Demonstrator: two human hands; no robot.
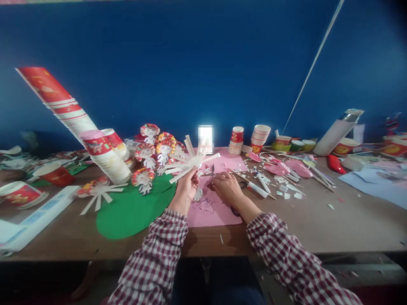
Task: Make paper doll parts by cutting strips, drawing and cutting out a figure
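Observation:
My left hand (190, 186) pinches a white paper cup cut into splayed strips (194, 160), holding it up above the pink sheet (222, 214). My right hand (226, 186) is low over the same sheet with its fingers bent together. A thin, dark, pen-like tool (213, 169) sticks up at those fingertips; its lower part is hidden. Beside the right wrist a dark loop, like a scissors handle (235, 211), shows in part. Dark curly scraps (205, 206) lie on the pink sheet between my hands.
Finished paper figures with fringed red-and-yellow heads (145, 156) stand by a green sheet (136, 212). Leaning cup stacks (111, 163) rise at left. Another cut cup (101, 195) lies there. Paper scraps (286, 190), glue sticks (257, 189) and pink pieces (299, 167) cover the right.

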